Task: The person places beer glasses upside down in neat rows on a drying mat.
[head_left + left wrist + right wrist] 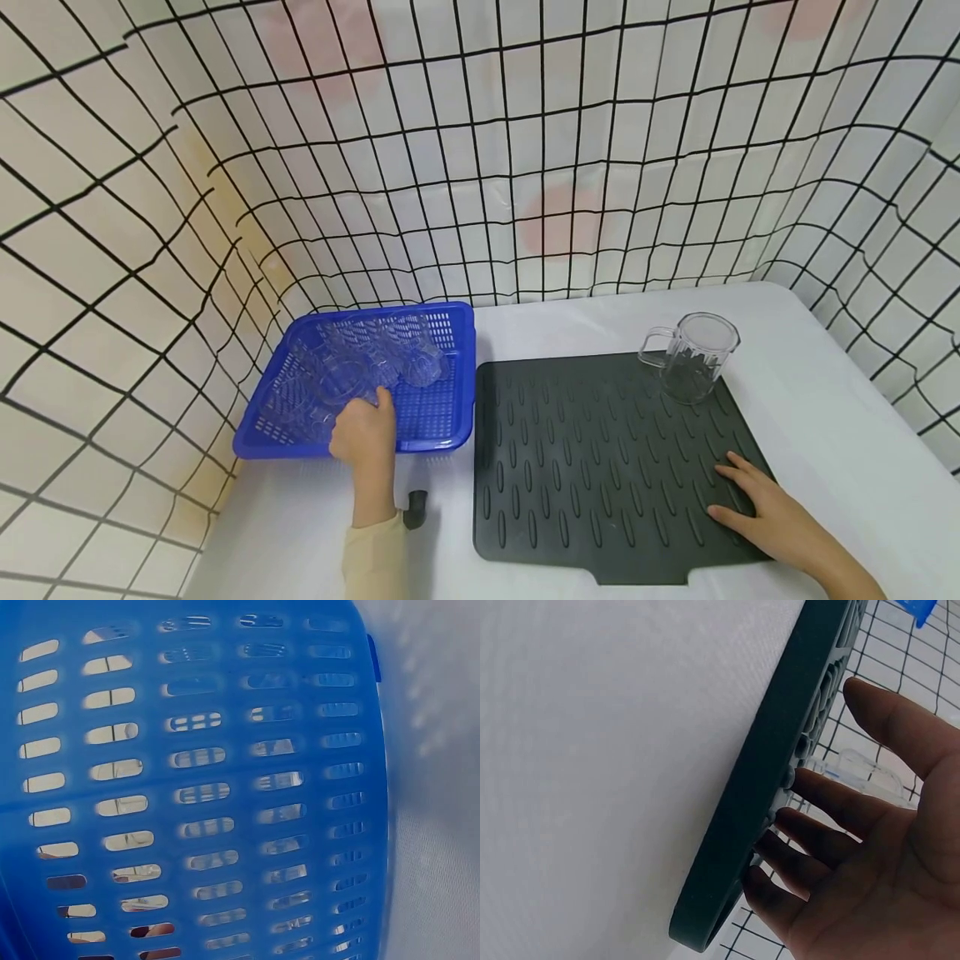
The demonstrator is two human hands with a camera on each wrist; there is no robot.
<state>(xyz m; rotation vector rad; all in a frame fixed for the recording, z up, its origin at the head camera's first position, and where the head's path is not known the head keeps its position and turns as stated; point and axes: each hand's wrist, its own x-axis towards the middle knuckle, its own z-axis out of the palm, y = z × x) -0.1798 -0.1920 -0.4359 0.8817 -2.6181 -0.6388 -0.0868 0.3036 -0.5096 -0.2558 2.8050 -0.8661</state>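
Note:
My left hand reaches over the front rim of the blue plastic basket, fingers curled and thumb up. It appears to grip a clear glass mug among several glasses inside; the fingers' contact is hidden in the head view. The left wrist view shows only the slotted basket wall, not the hand. With fingers spread, my right hand rests at the right front edge of the dark ribbed drying mat. Its fingertips meet the mat's edge in the right wrist view. Another clear glass mug stands on the mat's back right corner, handle leftward.
A black wire grid walls in the back and sides of the white table. Between the basket and the table front, a small black object lies beside my left forearm. The mat adjoins the basket's right side.

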